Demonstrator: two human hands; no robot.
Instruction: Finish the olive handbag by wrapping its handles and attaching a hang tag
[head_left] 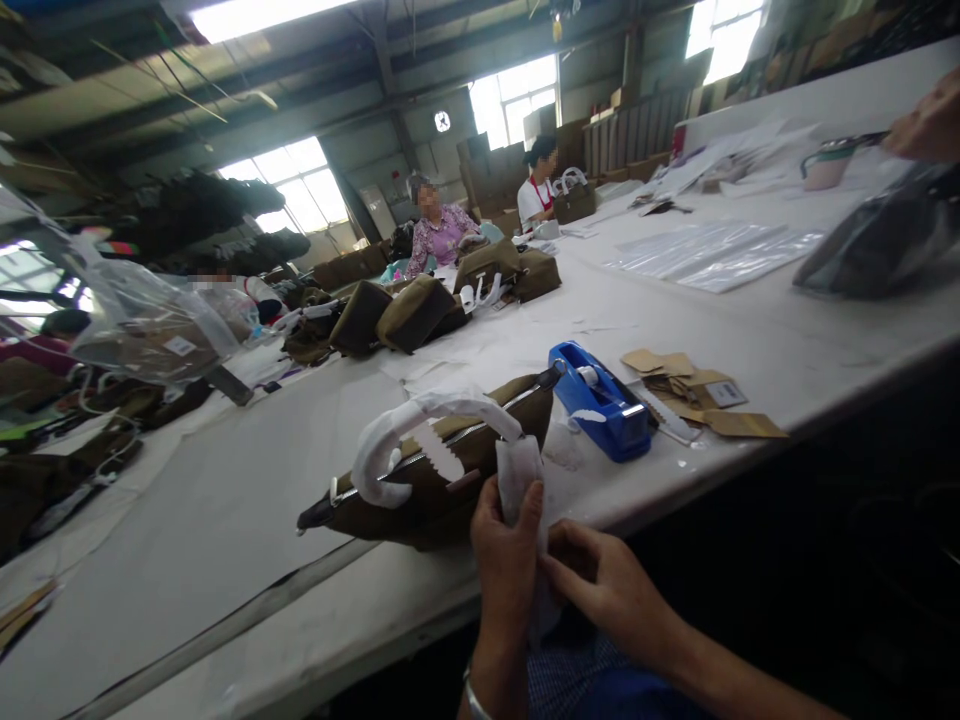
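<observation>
An olive-brown zippered handbag (442,515) lies on the table in front of me, its curved handle (373,440) wrapped in white paper. White wrapping paper (519,462) also covers a strap-like piece at the bag's near right end. My left hand (506,545) is closed around this wrapped piece, thumb on top. Just to the right, my right hand (611,585) pinches the edge of the same paper with thumb and forefinger; the fingertips are partly hidden. A blue tape dispenser (611,415) stands right behind the bag's right end.
Brown paper tags (686,385) lie beside the dispenser. More olive bags (416,312) stand farther back. Clear plastic sheets (705,255), a dark plastic-wrapped item (874,240) and a mug (827,165) are on the right. Co-workers sit across the table; another person's hand (926,125) shows at right.
</observation>
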